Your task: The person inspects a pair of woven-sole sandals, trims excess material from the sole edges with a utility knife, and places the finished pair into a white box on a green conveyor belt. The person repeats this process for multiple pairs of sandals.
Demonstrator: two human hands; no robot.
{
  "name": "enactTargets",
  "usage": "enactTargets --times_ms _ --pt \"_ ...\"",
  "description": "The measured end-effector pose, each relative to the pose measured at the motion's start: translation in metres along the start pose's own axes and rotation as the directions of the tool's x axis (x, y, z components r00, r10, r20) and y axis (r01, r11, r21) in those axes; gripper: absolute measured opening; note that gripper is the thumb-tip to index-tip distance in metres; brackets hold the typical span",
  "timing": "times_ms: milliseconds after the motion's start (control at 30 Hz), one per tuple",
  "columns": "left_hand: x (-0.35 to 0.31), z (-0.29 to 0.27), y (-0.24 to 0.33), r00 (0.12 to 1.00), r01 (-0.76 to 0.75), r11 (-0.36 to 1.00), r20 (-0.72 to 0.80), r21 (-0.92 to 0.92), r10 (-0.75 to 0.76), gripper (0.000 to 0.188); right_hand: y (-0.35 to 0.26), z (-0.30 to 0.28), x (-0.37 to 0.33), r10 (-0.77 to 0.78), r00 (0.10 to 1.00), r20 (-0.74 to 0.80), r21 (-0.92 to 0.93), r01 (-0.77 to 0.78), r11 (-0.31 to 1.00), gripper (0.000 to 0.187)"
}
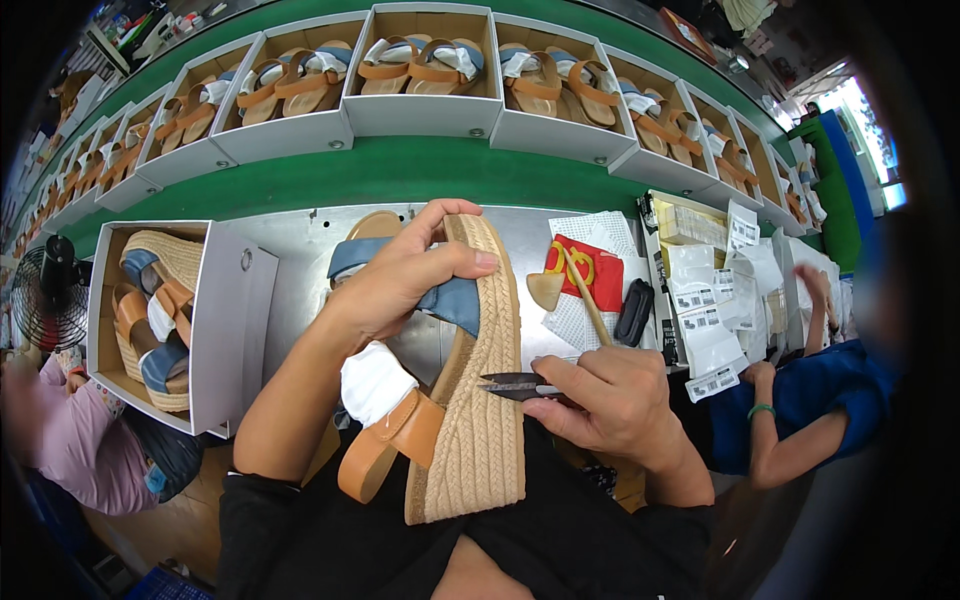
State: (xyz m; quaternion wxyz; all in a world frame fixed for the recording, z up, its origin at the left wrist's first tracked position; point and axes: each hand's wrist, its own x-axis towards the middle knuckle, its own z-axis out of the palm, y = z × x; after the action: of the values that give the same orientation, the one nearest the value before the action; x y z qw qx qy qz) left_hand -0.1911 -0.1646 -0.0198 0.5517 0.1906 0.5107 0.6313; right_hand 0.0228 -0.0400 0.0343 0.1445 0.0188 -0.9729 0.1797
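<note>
My left hand (405, 275) grips a wedge sandal (480, 440) near its toe end, thumb pressed on the side of the sole. The sandal is held up sideways, its braided rope wedge facing right; it has a blue front strap and a tan ankle strap wrapped in white paper. My right hand (615, 400) is closed round dark thread snips (512, 386). Their pointed blades are at the braided side of the wedge; whether they touch it I cannot tell. Beyond my left wrist, a second sandal (378, 224) lies on the metal table, partly hidden by my arm.
An open white box (235, 320) with two sandals stands at the left. At right lie a red cloth (605, 280), yellow-handled scissors (575, 265), a black oval case (635, 312) and label sheets (700, 320). Boxed sandals (425, 115) line the green conveyor. People work at both sides.
</note>
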Motion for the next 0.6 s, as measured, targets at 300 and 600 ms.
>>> enactTargets --times_ms 300,600 --pt "0.001 -0.005 -0.002 0.997 0.046 0.998 0.063 -0.043 -0.043 0.067 0.003 -0.001 0.002 -0.032 0.998 0.053 -0.001 0.032 0.999 0.028" --pt "-0.003 -0.010 0.005 1.000 0.015 0.999 -0.001 -0.045 -0.015 0.067 0.056 0.041 -0.022 0.651 0.747 -0.137 0.326 -0.587 0.741 0.036"
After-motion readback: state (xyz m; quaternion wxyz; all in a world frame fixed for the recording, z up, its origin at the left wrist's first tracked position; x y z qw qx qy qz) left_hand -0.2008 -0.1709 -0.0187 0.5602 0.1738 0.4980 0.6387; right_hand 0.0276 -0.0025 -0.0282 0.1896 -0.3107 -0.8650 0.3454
